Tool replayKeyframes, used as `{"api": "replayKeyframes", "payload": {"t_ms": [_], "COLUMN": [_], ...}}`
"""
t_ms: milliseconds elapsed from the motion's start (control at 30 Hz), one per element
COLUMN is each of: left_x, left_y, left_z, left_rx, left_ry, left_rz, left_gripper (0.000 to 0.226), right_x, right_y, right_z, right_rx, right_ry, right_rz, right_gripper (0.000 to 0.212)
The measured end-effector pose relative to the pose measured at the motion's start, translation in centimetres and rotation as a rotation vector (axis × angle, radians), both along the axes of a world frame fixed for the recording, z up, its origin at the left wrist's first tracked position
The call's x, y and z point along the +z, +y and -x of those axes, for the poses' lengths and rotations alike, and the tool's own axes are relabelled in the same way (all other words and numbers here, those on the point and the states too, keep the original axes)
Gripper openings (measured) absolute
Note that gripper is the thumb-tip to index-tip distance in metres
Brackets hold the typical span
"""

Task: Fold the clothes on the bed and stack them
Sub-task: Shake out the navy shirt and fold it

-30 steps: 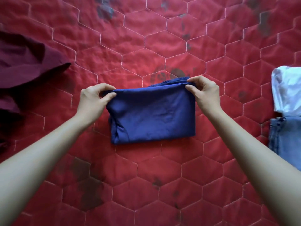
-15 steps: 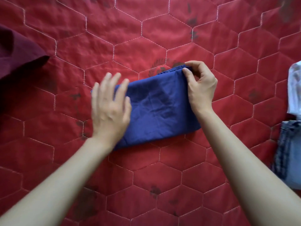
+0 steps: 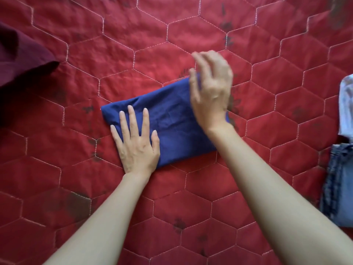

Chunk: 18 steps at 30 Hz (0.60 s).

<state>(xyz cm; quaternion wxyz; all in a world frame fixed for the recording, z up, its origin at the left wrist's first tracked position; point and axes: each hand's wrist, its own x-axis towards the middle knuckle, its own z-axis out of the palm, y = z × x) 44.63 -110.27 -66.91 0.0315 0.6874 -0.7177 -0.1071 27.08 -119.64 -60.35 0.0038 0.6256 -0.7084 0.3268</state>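
- Left hand (image 3: 136, 148): lies flat, palm down, fingers straight and slightly spread, pressing on the near-left part of the blue cloth (image 3: 172, 119). It grips nothing.
- Right hand (image 3: 211, 92): sits over the far-right end of the blue cloth, blurred. Its fingers are loosely bent and it holds nothing. Whether it touches the fabric cannot be told.
- Blue cloth: folded into a compact rectangle, lying flat on the bed (image 3: 172, 207) near the centre of the view. Its long axis runs diagonally from near-left to far-right. Light creases show on the top layer.
- Bed: covered by a red quilt stitched in a hexagon pattern, with dark printed marks scattered across it.
- Maroon garment (image 3: 21, 58): lies unfolded at the left edge, well apart from the blue cloth.
- White garment (image 3: 346, 104): lies at the right edge, partly cut off by the frame.
- Jeans (image 3: 340, 184): lie at the right edge, just nearer than the white garment; whether the two touch cannot be told.
- Both forearms: bare, reaching in from the near edge.
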Motion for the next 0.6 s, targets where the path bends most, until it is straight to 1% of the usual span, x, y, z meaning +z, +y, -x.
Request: {"api": "replayKeyframes", "payload": {"t_ms": [33, 67, 133, 200, 267, 333, 367, 433, 467, 533, 600], "left_x": [0.0, 0.1, 0.0, 0.0, -0.1, -0.1, 0.0, 0.2, 0.4, 0.8, 1.1], "left_y": [0.0, 0.0, 0.0, 0.0, 0.0, 0.0, -0.1, -0.1, -0.1, -0.2, -0.5], "left_z": [0.0, 0.0, 0.0, -0.1, -0.1, -0.1, -0.1, -0.1, 0.0, 0.1, -0.2], "left_rx": [0.002, 0.004, -0.001, -0.002, 0.001, 0.000, 0.002, 0.002, -0.003, 0.027, 0.164], "left_ry": [0.000, 0.000, 0.006, 0.012, 0.007, -0.001, -0.004, 0.000, 0.001, 0.005, 0.031], "left_rz": [0.001, 0.004, 0.016, 0.024, 0.021, 0.011, 0.000, -0.025, -0.036, -0.057, -0.093], "left_gripper": [0.058, 0.057, 0.056, 0.056, 0.056, 0.056, 0.056, 0.056, 0.056, 0.056, 0.059], "right_x": [-0.2, -0.5, -1.8, -3.2, -4.4, -5.0, -5.1, -5.1, -5.2, -5.0, -4.6], "right_y": [1.1, 2.4, 5.1, 6.4, 5.5, 4.1, 3.5, 2.9, 2.9, 2.9, 3.2], "right_z": [-1.4, -2.8, -4.4, -3.1, -0.1, 2.5, 3.4, 4.1, 4.2, 4.3, 4.5], "right_rx": [0.131, 0.271, 0.517, 0.629, 0.584, 0.383, 0.258, 0.077, 0.036, 0.030, 0.031], "right_ry": [0.032, 0.071, 0.231, 0.397, 0.463, 0.502, 0.481, 0.358, 0.311, 0.245, 0.175], "right_rz": [0.023, -0.001, -0.143, -0.300, -0.381, -0.414, -0.454, -0.567, -0.601, -0.615, -0.581], "right_gripper": [0.028, 0.029, 0.034, 0.042, 0.047, 0.051, 0.053, 0.055, 0.055, 0.056, 0.056]}}
